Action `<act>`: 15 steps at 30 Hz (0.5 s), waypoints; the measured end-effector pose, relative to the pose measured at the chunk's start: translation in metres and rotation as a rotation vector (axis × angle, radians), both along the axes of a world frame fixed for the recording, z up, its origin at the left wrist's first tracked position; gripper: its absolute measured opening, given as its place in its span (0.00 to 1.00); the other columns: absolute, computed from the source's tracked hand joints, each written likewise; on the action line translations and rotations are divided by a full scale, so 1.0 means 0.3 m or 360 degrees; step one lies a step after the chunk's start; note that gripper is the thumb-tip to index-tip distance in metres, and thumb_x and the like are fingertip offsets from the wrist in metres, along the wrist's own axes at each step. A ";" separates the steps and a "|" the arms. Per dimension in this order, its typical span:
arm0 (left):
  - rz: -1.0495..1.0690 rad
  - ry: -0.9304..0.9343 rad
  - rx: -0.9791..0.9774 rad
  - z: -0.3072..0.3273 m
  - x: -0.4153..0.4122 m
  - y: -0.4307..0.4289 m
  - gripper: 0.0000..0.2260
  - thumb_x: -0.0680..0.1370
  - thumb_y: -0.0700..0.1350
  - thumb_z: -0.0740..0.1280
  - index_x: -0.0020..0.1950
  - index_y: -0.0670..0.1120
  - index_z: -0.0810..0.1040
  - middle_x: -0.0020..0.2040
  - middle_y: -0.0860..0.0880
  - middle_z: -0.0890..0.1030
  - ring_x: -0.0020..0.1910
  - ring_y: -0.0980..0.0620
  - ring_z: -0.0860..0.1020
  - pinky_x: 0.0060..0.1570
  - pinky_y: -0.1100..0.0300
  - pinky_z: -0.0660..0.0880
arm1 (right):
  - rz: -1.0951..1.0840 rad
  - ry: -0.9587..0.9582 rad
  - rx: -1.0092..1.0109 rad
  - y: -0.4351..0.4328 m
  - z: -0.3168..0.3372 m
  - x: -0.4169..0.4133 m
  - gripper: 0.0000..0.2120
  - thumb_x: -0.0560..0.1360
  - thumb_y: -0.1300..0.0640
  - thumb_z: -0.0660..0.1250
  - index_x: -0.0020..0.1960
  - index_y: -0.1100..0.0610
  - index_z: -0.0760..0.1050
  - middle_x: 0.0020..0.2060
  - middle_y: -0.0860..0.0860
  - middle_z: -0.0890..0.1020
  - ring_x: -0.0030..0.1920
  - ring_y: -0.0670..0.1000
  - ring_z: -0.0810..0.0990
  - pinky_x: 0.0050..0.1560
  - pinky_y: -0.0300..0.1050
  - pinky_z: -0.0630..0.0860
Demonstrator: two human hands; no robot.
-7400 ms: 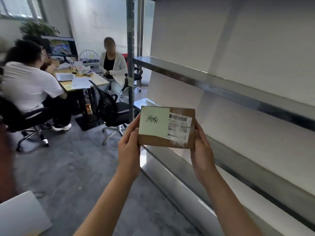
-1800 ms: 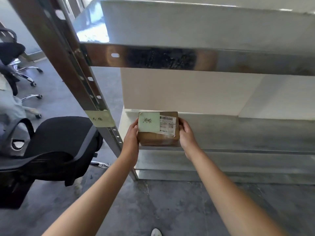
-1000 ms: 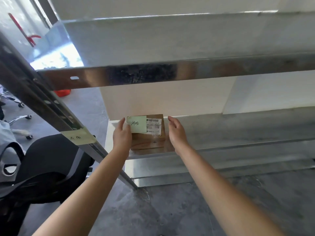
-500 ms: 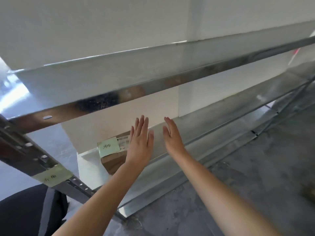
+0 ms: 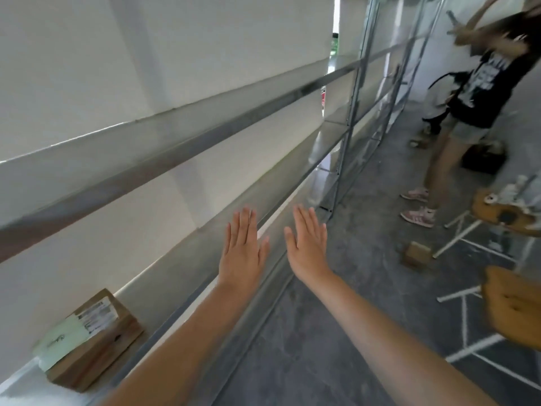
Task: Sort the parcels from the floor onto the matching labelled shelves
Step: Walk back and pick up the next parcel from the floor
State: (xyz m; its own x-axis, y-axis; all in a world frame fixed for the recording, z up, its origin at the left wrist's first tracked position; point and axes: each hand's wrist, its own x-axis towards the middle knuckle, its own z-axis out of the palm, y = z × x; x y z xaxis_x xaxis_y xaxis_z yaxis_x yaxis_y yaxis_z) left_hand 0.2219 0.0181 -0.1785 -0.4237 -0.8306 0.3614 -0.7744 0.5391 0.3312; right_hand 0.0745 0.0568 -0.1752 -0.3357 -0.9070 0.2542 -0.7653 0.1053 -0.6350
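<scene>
A brown cardboard parcel [image 5: 96,341] with a green note and a white barcode label lies on the lowest metal shelf [image 5: 175,284] at the bottom left. My left hand [image 5: 243,250] and my right hand [image 5: 307,247] hover flat with straight fingers in front of that shelf, well to the right of the parcel, touching nothing. Another small brown parcel [image 5: 415,254] lies on the grey floor to the right. Yellow-brown padded parcels [image 5: 515,309] sit at the right edge.
A long metal rack with a higher shelf [image 5: 205,133] and uprights [image 5: 348,121] runs along the white wall. A person in a dark shirt [image 5: 474,92] stands on the right. White taped lines [image 5: 465,323] mark the floor. A dark bag [image 5: 483,159] lies behind the person.
Both hands set the parcel on the lowest shelf, let go and drew back open. My view has swung right along the rack, so the parcel now sits far left.
</scene>
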 end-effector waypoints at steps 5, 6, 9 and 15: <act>-0.0224 0.0042 -0.0067 0.066 -0.331 -0.016 0.35 0.82 0.61 0.34 0.82 0.39 0.53 0.83 0.43 0.52 0.82 0.47 0.48 0.80 0.48 0.47 | -0.0181 0.0103 -0.0041 0.045 0.063 -0.308 0.27 0.86 0.48 0.47 0.83 0.53 0.47 0.82 0.45 0.48 0.81 0.45 0.39 0.80 0.52 0.34; -0.0242 0.0031 -0.0081 0.076 -0.398 -0.022 0.36 0.82 0.61 0.33 0.82 0.40 0.51 0.83 0.43 0.51 0.82 0.48 0.47 0.80 0.50 0.45 | -0.0221 0.0113 -0.0043 0.053 0.075 -0.376 0.27 0.86 0.48 0.47 0.83 0.53 0.47 0.82 0.45 0.48 0.81 0.45 0.39 0.80 0.53 0.35; -0.0280 0.0002 -0.0174 0.110 -0.595 -0.047 0.36 0.81 0.61 0.30 0.82 0.41 0.48 0.83 0.44 0.48 0.82 0.48 0.45 0.80 0.52 0.42 | -0.0328 0.0137 -0.0033 0.074 0.111 -0.584 0.27 0.86 0.48 0.47 0.83 0.52 0.46 0.82 0.45 0.47 0.81 0.45 0.39 0.80 0.53 0.36; -0.0406 0.0097 -0.0272 0.174 -0.975 -0.053 0.32 0.83 0.59 0.37 0.82 0.41 0.49 0.83 0.44 0.48 0.81 0.50 0.44 0.80 0.54 0.40 | -0.0475 0.0184 -0.0013 0.111 0.144 -0.933 0.27 0.86 0.48 0.47 0.83 0.53 0.47 0.82 0.45 0.48 0.81 0.46 0.40 0.80 0.54 0.37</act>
State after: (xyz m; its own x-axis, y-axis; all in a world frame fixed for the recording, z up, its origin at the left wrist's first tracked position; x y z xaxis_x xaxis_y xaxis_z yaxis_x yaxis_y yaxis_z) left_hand -0.0706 0.0022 -0.1263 -0.5839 -0.6252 0.5179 -0.5882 0.7655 0.2608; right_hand -0.2052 0.0901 -0.1320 -0.5549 -0.7706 0.3133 -0.7687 0.3311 -0.5472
